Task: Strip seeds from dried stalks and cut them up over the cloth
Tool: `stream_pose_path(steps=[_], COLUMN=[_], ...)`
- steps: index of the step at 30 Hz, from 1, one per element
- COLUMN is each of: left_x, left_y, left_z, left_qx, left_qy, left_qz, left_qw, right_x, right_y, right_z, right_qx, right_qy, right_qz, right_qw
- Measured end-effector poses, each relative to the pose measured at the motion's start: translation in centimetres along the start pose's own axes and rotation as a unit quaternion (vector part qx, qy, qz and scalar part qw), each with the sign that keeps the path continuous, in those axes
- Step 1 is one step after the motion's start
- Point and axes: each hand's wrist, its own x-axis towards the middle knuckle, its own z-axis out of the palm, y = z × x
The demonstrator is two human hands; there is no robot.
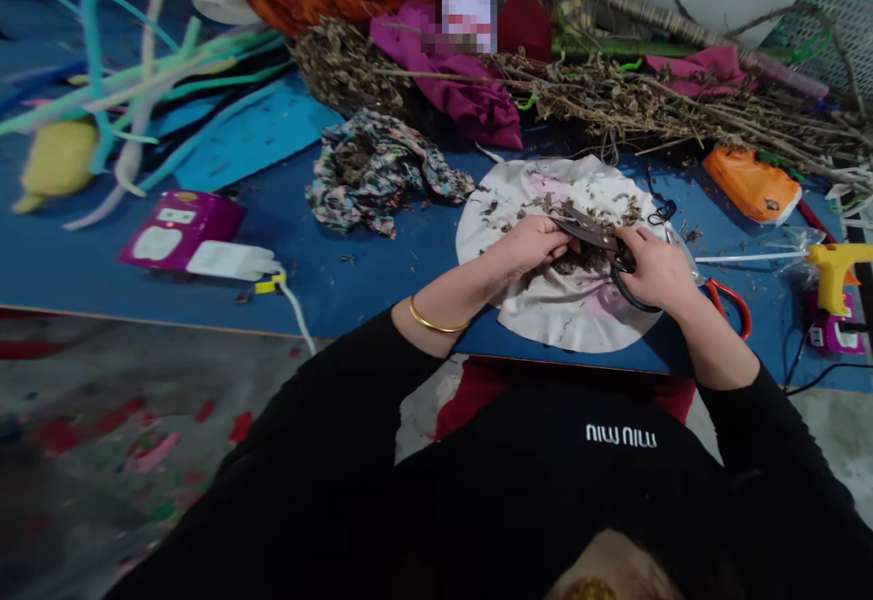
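On the white cloth, near side: dry leaf bits | right hand: grips black scissors over them | left hand: curled by the blades, can't tell what it holds | far side: dry twigs

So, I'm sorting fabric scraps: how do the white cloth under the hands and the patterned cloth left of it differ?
The white cloth is pale with faint pink patches; the patterned cloth is dark and multicoloured. The white cloth lies spread out, roughly round; the patterned cloth is bunched up. Both lie on the blue table and carry brown bits.
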Motion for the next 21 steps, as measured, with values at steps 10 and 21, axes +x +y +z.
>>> stream_pose_path(steps=[10, 21], left_x=[-0.3, -0.8], left_y=[0.7, 1.3], left_z=[0.1, 0.4], left_qx=[0.004, -0.002], left_qy=[0.001, 0.004], left_qz=[0.007, -0.019], left_qw=[1.0, 1.0], right_x=[-0.1, -0.2], right_y=[0.0, -0.1], right_z=[0.0, -0.2], right_qx=[0.017, -0.004], right_qy=[0.008, 0.007], right_qz=[0.003, 0.004], right_qw=[1.0, 1.0])
